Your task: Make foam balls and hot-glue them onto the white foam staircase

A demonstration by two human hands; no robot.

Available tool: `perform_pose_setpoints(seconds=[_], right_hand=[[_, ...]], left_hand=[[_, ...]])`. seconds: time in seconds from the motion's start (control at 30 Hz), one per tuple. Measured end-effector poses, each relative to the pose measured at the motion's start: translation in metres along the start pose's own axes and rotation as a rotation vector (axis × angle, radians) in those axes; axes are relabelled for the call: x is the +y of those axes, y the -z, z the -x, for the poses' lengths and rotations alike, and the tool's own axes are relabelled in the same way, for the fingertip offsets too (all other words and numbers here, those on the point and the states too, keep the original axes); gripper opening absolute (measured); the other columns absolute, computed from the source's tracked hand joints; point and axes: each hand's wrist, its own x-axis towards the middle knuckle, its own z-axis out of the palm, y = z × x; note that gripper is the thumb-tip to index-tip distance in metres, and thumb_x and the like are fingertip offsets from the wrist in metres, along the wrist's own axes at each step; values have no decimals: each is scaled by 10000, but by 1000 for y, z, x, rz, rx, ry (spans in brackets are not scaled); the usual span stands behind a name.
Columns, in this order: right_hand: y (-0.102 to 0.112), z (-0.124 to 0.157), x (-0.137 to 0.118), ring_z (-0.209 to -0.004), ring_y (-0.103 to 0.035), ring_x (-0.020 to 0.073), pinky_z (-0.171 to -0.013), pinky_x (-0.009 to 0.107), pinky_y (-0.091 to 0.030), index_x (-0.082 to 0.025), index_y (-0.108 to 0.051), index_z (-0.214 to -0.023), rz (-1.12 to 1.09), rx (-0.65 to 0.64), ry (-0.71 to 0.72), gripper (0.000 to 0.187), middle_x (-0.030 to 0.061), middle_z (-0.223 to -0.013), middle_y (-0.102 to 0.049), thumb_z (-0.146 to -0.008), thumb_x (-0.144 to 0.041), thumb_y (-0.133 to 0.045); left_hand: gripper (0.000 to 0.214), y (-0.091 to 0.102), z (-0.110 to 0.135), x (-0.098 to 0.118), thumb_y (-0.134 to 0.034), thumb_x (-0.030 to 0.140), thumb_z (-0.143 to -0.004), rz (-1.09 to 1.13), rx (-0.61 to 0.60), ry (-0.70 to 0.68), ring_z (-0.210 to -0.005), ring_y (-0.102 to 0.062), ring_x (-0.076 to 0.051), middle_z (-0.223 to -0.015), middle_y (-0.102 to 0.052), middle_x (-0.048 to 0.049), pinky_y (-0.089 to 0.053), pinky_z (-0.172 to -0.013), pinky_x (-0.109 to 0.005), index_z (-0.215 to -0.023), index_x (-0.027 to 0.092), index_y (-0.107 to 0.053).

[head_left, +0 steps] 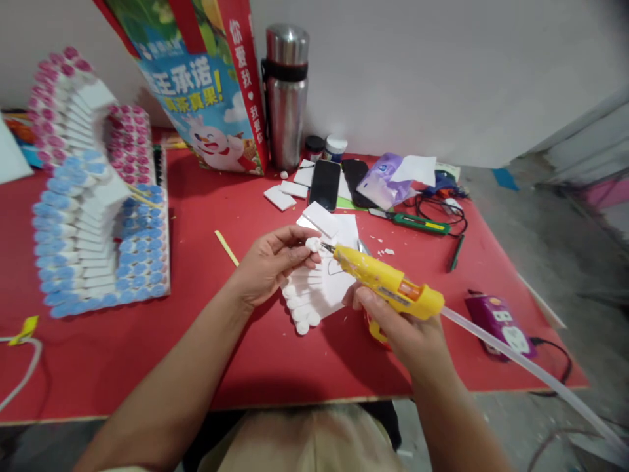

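Observation:
Between the thumb and fingers of my left hand [275, 259] is a small round white piece [312, 244]. My right hand [398, 328] grips a yellow hot glue gun [388, 278], its nozzle pointing left, at or very close to the white piece; whether they touch I cannot tell. A long translucent glue stick [511, 357] runs out of the gun's rear to the lower right. Below both hands lies a white sheet [339, 298] with a drawn curve. Along its left edge sits a row of round white pieces [295, 305], with thin white strips beside them.
Pink and blue structures [101, 216] stand at left. A steel thermos [289, 98] and a printed bag [206, 92] are at the back. Phones [324, 183], a green-handled cutter [420, 223], and a purple box [494, 324] with a cable lie on the red table [191, 354].

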Motion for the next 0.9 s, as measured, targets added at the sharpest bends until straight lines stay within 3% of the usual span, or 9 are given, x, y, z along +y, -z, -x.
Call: perform_pose_setpoints(seconds=[0.4, 0.9], right_hand=[[-2, -4, -7, -629, -613, 164, -593, 293, -529, -194, -616, -658, 28, -15, -12, 296, 47, -693, -679, -858, -396, -697], [-2, -3, -1, -618, -592, 161, -586, 306, -492, -193, -636, -695, 58, -24, 28, 302, 27, -674, -639, -884, -422, -694]], left_hand=[[276, -3, 0, 2, -913, 179, -704, 0, 23, 8, -720, -741, -108, -832, -771, -40, -616, -720, -173, -955, 151, -799], [290, -6, 0, 3, -930, 165, -672, 7, 52, 17, -696, -747, -110, -839, -776, -32, -619, -699, -175, -919, 137, -782]])
